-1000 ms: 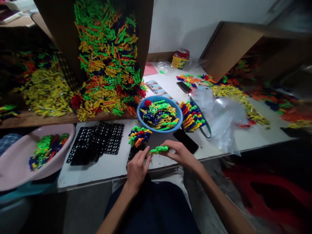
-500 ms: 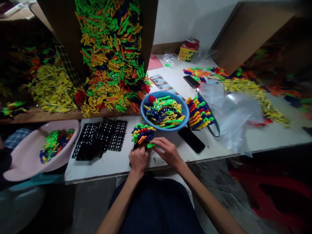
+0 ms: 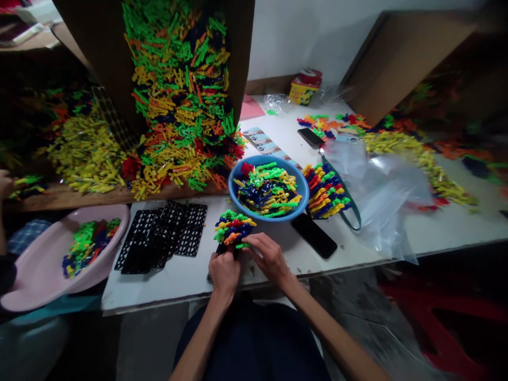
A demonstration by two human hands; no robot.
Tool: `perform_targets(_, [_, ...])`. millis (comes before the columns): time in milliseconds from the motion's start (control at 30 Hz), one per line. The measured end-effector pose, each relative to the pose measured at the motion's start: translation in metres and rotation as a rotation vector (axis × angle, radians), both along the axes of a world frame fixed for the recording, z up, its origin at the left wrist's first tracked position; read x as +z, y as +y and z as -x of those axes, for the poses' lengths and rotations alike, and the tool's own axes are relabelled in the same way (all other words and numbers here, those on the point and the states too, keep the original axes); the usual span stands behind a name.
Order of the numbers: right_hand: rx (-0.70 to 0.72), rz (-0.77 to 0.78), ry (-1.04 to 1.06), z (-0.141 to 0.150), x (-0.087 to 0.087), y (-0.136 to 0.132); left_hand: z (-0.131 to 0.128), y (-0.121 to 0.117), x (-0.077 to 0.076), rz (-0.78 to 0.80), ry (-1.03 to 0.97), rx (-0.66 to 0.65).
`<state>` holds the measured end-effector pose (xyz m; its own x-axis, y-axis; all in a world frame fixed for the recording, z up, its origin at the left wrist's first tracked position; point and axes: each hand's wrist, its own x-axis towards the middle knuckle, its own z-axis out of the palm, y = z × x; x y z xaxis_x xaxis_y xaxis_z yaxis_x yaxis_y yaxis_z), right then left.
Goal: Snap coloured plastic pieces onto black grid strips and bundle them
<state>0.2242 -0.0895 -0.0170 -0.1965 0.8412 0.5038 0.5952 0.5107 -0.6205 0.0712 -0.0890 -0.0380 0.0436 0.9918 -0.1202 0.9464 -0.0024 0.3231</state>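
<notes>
A black grid tray (image 3: 221, 252) lies at the table's front edge, part filled with upright coloured plastic pieces (image 3: 233, 225). My left hand (image 3: 223, 271) is closed on the tray's near end. My right hand (image 3: 266, 255) pinches a green plastic piece (image 3: 242, 245) at the near row of the filled cluster. Just behind stands a blue bowl (image 3: 238, 203) holding several loose coloured pieces. A second filled tray (image 3: 326, 190) lies to the right of the bowl.
Empty black grid trays (image 3: 162, 235) lie left of my hands. A black phone (image 3: 314, 234) lies right of them, with clear plastic bags (image 3: 377, 185) beyond. A pink basin (image 3: 43, 264) with pieces sits at left. A tilted cardboard box (image 3: 178, 90) spills coloured pieces behind.
Both hands moved forward from the table edge to the part-filled tray. The green piece that was held between the hands is now down at the cluster's near row.
</notes>
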Motion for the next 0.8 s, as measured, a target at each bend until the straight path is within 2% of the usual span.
perform_targets(167, [-0.204,-0.065,0.118,0.015,-0.018,-0.004,0.003,-0.003,0.001,-0.032,-0.060,0.081])
perform_targets(333, [-0.266,-0.130,0.166,0.031,-0.031,0.002,0.000,0.003,0.002,0.031,-0.006,0.049])
perform_targets(433, [-0.233,-0.137,0.178,0.030,-0.028,0.002,-0.003,0.003,0.004,0.087,-0.006,0.062])
perform_targets(500, [-0.187,-0.116,0.189,0.018,-0.017,0.001,0.001,0.000,0.011,0.137,-0.054,0.034])
perform_targets(567, [-0.206,-0.104,0.214,-0.005,0.001,0.004,0.013,-0.003,0.028,0.227,-0.135,-0.059])
perform_targets(633, [-0.315,-0.117,0.192,-0.033,0.023,0.017,0.028,0.001,0.056,0.280,-0.209,-0.174])
perform_targets(700, [-0.396,-0.109,-0.001,-0.060,0.044,0.040,0.036,0.020,0.090,0.152,-0.233,-0.271])
perform_targets(767, [-0.344,0.045,-0.355,-0.078,0.059,0.068,0.029,0.058,0.118,-0.109,-0.155,-0.333])
perform_targets(800, [-0.299,0.153,-0.543,-0.083,0.065,0.082,0.020,0.081,0.126,-0.224,-0.106,-0.395])
